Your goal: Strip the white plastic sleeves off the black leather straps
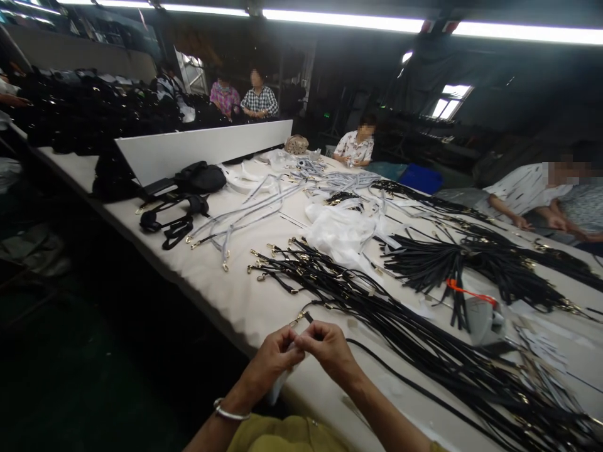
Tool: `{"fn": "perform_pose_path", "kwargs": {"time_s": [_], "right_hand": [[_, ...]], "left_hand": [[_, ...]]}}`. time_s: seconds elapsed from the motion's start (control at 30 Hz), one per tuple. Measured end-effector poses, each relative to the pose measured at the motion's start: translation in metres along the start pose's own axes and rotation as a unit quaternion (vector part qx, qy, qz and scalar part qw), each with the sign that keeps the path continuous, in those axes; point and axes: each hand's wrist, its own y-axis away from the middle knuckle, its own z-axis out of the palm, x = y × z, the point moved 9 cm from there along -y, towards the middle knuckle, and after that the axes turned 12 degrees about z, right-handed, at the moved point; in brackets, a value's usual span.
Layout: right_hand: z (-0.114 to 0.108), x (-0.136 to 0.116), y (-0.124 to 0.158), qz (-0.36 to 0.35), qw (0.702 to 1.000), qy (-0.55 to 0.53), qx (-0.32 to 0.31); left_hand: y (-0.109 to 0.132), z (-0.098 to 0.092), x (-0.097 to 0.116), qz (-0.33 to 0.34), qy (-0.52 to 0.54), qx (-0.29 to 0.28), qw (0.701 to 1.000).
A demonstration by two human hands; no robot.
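My left hand [277,359] and my right hand [330,351] meet at the table's near edge, fingertips pinched together. Out of the right hand's fingers pokes the short end of a black strap [386,362], whose length trails off to the right over the table. A gold metal clasp [296,319] shows just beyond the fingertips. What the left fingers pinch is hidden; whitish translucent material [277,388] hangs below that hand. Close by on the right lies a large bundle of black straps [377,314] with gold clasps at the ends.
Grey straps [245,216], a black bag [200,177] and crumpled white plastic [342,229] lie farther back. A white board [207,147] stands along the table. At right are more black straps [424,257] and a translucent container [483,320] with an orange cord. Several people sit around the table.
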Motion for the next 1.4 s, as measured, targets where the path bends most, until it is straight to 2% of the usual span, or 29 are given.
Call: {"fn": "perform_pose_path", "kwargs": {"time_s": [0.07, 0.17, 0.23, 0.33, 0.47, 0.57, 0.67, 0.73, 0.8, 0.93, 1.03, 1.1, 1.27, 1.4], "right_hand": [[-0.005, 0.002, 0.002, 0.007, 1.000, 0.020, 0.005], [-0.008, 0.006, 0.007, 0.026, 0.999, 0.027, -0.021], [-0.008, 0.003, 0.011, 0.011, 0.999, 0.024, -0.032], [-0.010, -0.001, 0.014, -0.028, 0.999, 0.043, -0.015], [-0.017, -0.001, 0.014, -0.021, 0.996, 0.083, 0.007], [-0.028, -0.020, 0.024, -0.058, 0.990, 0.132, 0.007], [-0.045, -0.047, 0.041, -0.097, 0.982, 0.163, 0.021], [-0.053, -0.063, 0.054, -0.113, 0.983, 0.144, 0.012], [-0.054, -0.072, 0.064, -0.101, 0.990, 0.093, -0.022], [-0.045, -0.073, 0.082, -0.031, 0.994, -0.026, -0.101], [-0.035, -0.075, 0.090, -0.014, 0.989, -0.067, -0.129], [-0.028, -0.078, 0.092, -0.012, 0.987, -0.075, -0.140], [-0.014, -0.084, 0.087, -0.038, 0.985, -0.072, -0.153], [-0.007, -0.078, 0.081, -0.039, 0.986, -0.059, -0.150]], "left_hand": [[-0.001, -0.002, -0.002, 0.002, -0.026, 0.002, 1.000], [0.002, -0.011, 0.002, 0.012, -0.086, 0.002, 0.996], [0.004, -0.015, 0.003, 0.015, -0.100, 0.001, 0.995], [0.005, -0.016, 0.004, 0.023, -0.119, -0.004, 0.993], [0.004, -0.016, 0.005, 0.027, -0.118, -0.008, 0.993], [0.005, -0.022, 0.008, 0.019, -0.105, 0.002, 0.994], [0.009, -0.030, 0.003, -0.021, -0.041, 0.023, 0.999], [0.013, -0.037, -0.004, -0.047, 0.002, 0.057, 0.997], [0.016, -0.044, -0.012, -0.062, 0.026, 0.095, 0.993], [0.020, -0.048, -0.028, -0.077, 0.083, 0.154, 0.982], [0.022, -0.046, -0.034, -0.100, 0.123, 0.188, 0.969], [0.022, -0.040, -0.032, -0.107, 0.139, 0.181, 0.968], [0.015, -0.019, -0.015, -0.068, 0.154, 0.099, 0.981], [0.011, -0.007, -0.008, -0.037, 0.166, 0.051, 0.984]]}}
